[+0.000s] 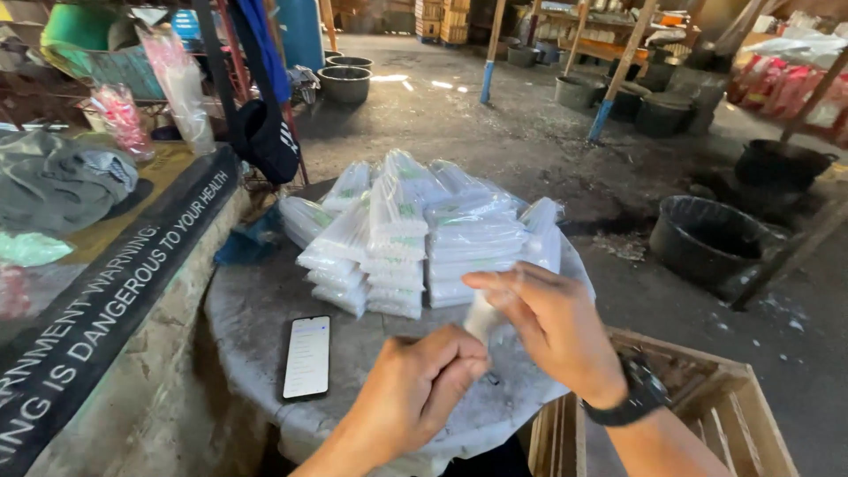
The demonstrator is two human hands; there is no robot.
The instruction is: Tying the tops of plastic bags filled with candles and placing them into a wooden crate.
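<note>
Both hands are raised over the near edge of a round table (256,327). The left hand (422,378) is curled into a closed fist, thumb side up; what it grips, if anything, cannot be told. The right hand (552,322), with a dark watch (638,396) at the wrist, has its fingers bent and pinches a small white packet (481,316) at its top end. The packet is blurred and hangs between the two hands, just above the table surface. Whether the left hand also touches it cannot be told.

Behind the hands, at the middle and far side of the table, lies a stack (415,234) of clear bags holding white sticks, piled in several layers and fanned outward. A phone (307,357) lies face up with a lit screen on the table, left of the left hand and apart from the stack.

A wooden crate (707,397) stands on the floor just right of the table, below the right forearm. A black tub (707,240) sits on the floor further right. A counter (115,291) with a dark edge strip runs along the left, carrying grey cloth (62,181).
</note>
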